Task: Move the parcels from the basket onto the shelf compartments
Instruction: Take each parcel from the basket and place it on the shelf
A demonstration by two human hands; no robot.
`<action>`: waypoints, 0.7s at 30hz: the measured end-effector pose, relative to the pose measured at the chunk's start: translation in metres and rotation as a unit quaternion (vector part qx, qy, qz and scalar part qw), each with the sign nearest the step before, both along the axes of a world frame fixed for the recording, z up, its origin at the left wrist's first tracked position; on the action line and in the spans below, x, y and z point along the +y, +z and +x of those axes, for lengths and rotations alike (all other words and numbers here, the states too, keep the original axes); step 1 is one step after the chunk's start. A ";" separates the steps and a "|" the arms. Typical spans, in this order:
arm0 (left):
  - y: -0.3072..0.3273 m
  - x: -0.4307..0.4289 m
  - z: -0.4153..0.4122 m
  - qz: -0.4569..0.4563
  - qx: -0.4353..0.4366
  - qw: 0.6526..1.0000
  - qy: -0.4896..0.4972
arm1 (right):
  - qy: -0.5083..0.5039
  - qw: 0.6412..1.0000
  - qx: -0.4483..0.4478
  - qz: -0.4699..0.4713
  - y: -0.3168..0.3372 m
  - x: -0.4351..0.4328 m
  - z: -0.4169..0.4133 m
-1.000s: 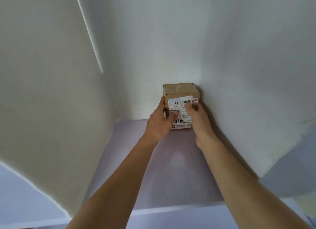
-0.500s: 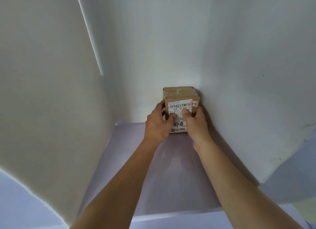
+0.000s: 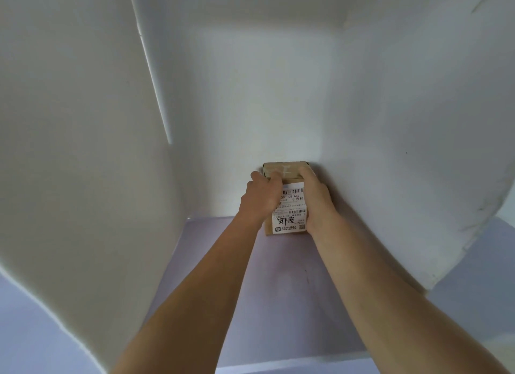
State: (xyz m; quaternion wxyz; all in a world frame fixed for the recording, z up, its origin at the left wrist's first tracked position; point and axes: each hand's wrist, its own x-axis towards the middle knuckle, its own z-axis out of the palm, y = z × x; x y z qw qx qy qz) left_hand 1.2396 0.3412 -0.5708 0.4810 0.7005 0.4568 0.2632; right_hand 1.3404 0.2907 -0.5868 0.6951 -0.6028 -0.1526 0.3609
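A small brown cardboard parcel [image 3: 289,209] with a white shipping label stands upright at the back right corner of a white shelf compartment, close to the back wall and the right wall. My left hand [image 3: 260,196] grips its left side, fingers curled over the top front edge. My right hand [image 3: 316,200] grips its right side, fingers curled over the top. The parcel's bottom rests on the compartment floor [image 3: 250,290]. The basket is out of view.
The compartment's left wall [image 3: 83,164], back wall [image 3: 250,108] and right wall [image 3: 404,164] are white and close the parcel in. The pale purple floor's front edge [image 3: 278,362] runs across the bottom of the view.
Both hands slid up the parcel, from its front label to its top edge. The parcel stayed at the back right corner.
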 end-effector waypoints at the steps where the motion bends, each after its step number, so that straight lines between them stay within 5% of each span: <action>1: -0.001 0.002 0.001 -0.002 -0.001 1.000 -0.002 | -0.005 1.000 -0.009 0.000 -0.001 0.000 0.000; 21: -0.002 -0.003 -0.005 -0.081 -0.055 0.995 -0.009 | 0.006 1.000 0.013 0.015 -0.004 0.004 0.002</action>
